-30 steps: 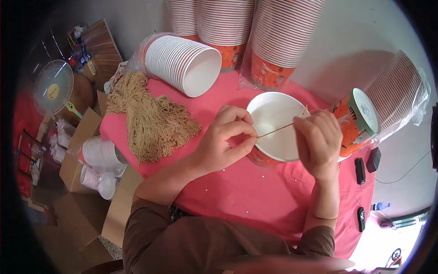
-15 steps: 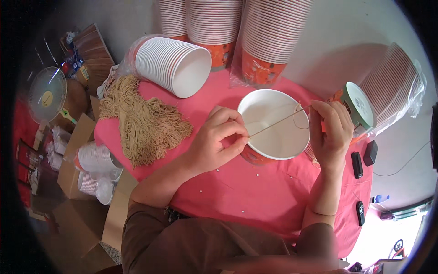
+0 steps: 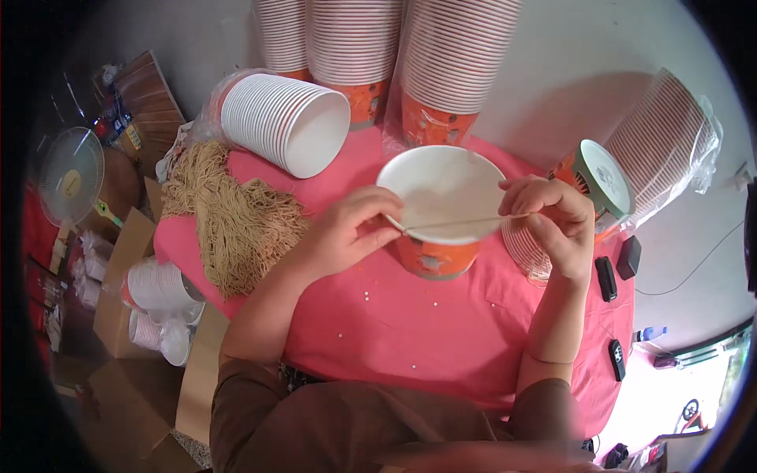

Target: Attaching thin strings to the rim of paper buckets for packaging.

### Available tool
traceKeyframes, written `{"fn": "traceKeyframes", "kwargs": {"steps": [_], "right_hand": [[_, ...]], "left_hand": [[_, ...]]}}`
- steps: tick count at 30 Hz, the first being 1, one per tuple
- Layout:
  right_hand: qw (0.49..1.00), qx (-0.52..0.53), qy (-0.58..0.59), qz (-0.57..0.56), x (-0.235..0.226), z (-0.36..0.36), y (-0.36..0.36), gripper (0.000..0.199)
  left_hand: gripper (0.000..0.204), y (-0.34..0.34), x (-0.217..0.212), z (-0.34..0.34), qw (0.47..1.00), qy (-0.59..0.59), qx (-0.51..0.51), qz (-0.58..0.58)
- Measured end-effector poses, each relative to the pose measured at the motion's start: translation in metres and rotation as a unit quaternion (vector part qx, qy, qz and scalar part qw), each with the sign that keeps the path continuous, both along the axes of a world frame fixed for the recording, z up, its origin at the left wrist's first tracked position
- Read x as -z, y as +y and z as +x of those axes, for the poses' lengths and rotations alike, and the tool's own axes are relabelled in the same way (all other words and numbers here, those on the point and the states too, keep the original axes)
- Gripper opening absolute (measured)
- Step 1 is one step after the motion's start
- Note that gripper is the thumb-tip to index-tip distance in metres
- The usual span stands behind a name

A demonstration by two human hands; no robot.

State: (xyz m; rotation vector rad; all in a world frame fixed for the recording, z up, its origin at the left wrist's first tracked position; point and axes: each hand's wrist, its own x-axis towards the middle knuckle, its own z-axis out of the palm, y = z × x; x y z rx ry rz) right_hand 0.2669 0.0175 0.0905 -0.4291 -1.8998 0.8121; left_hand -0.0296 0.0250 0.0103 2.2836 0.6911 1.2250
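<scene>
A thin tan string (image 3: 465, 223) runs nearly level between my two hands, across the near rim of a white-lined orange paper bucket (image 3: 438, 256). One end is pinched in the fingertips of my left hand (image 3: 351, 229), beside the bucket's left rim. My right hand (image 3: 558, 225) pinches the other end off the right rim, its fingers curled. The bucket stands upright on the pink cloth. Partly behind my right hand lies a small spread of thin strings (image 3: 524, 251). A thick bundle of tan strings (image 3: 229, 225) rests left of my left hand.
A nested stack of paper buckets (image 3: 276, 118) lies on its side, with tall upright stacks (image 3: 449, 63) behind. Right are a green-and-orange tub (image 3: 603, 177) and a wrapped stack (image 3: 670, 150). Small black objects (image 3: 605, 279) lie by the right edge. Cardboard boxes (image 3: 130, 276) stand left.
The string has gone from a slant over the bucket's mouth to nearly level at its near rim. My right hand has come down. The whole view has shifted slightly.
</scene>
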Motion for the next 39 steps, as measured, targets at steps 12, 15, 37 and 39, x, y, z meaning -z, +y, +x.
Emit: {"fn": "traceKeyframes", "kwargs": {"steps": [12, 15, 37, 39], "right_hand": [[0.953, 0.120, -0.240, 0.140, -0.022, -0.014, -0.008, 0.035], [0.940, 0.097, -0.290, 0.152, -0.023, -0.019, -0.018, 0.053], [0.899, 0.423, 0.097, -0.052, -0.114, 0.112, -0.008, 0.040], [0.902, 0.416, 0.096, -0.066, -0.126, 0.126, -0.010, 0.042]], "left_hand": [[0.014, 0.022, 0.018, -0.024, 0.932, -0.239, -0.031, -0.270], [0.017, 0.025, 0.016, -0.022, 0.906, -0.288, -0.027, -0.308], [0.017, 0.020, 0.019, -0.013, 0.924, -0.214, 0.003, -0.317], [0.017, 0.016, 0.017, -0.011, 0.925, -0.212, -0.003, -0.315]]}}
